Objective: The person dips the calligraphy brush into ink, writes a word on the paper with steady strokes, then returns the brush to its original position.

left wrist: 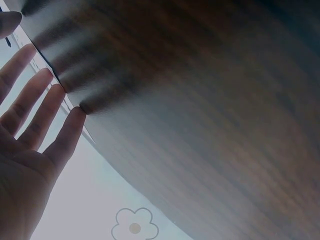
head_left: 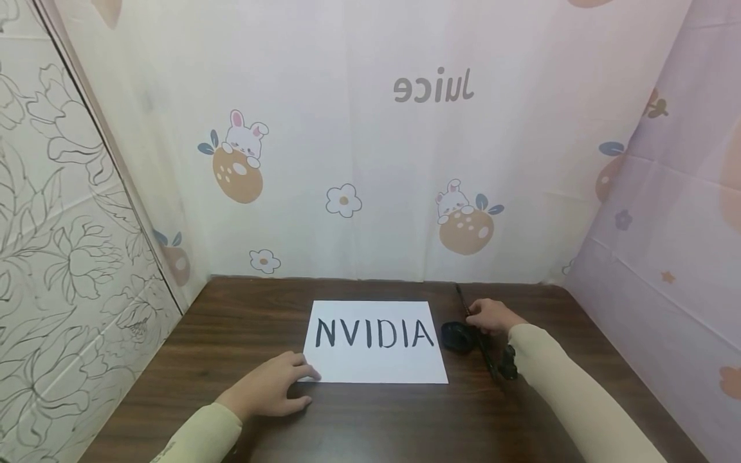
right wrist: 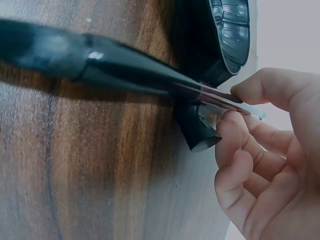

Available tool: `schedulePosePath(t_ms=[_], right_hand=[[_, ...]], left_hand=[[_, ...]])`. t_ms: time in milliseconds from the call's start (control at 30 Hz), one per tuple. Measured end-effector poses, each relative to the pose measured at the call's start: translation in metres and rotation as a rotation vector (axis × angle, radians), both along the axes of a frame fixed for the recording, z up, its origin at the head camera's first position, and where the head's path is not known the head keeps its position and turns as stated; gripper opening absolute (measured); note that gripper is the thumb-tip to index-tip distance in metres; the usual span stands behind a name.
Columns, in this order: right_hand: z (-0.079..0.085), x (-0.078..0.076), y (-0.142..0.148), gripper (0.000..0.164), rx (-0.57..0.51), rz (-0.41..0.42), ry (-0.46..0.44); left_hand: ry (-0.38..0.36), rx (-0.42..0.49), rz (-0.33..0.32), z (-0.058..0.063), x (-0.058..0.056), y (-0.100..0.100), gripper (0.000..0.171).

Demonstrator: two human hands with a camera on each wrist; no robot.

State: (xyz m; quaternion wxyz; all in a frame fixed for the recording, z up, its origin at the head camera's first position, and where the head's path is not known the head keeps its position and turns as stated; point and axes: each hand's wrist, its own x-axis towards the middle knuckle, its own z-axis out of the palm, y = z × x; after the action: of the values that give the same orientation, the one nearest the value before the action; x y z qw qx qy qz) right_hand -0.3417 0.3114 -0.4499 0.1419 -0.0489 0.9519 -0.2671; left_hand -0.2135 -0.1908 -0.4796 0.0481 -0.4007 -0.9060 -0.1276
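Observation:
On the dark wooden table lies a sheet of white paper [head_left: 370, 368] lettered NVIDIA in black. My left hand [head_left: 276, 386] rests at its lower left corner, fingertips on the edge; in the left wrist view the fingers [left wrist: 30, 107] are spread and nearly straight. To the right of the sheet, my right hand [head_left: 492, 316] pinches a slim paintbrush [right wrist: 135, 70] between thumb and fingertips, at a coppery section of it. Its dark, tapered length slants over the table. Beside that hand sits a black dish [head_left: 457, 337] with a ridged inside.
A short black tube-like piece [right wrist: 197, 132] shows by the dish, under the brush. Behind the table [head_left: 249, 321] hangs a printed curtain [head_left: 347, 141]. A flower-patterned panel [head_left: 75, 244] stands on the left, and another curtain [head_left: 654, 244] on the right.

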Motion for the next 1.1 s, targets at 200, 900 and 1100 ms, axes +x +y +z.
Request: schedulePosePath(t_ms=[200, 900, 1100], right_hand=[[-0.002, 0.0, 0.001, 0.045, -0.002, -0.02, -0.005], [0.009, 0.007, 0.004, 0.05, -0.047, -0.045, -0.013], [0.01, 0.01, 0.003, 0.049, -0.073, -0.055, -0.007]], left_hand=[[-0.004, 0.004, -0.001, -0.001, -0.001, 0.0, 0.031], [-0.035, 0.006, 0.0, 0.003, -0.003, -0.001, 0.031], [-0.076, -0.005, 0.021, 0.006, -0.003, 0.0, 0.031]])
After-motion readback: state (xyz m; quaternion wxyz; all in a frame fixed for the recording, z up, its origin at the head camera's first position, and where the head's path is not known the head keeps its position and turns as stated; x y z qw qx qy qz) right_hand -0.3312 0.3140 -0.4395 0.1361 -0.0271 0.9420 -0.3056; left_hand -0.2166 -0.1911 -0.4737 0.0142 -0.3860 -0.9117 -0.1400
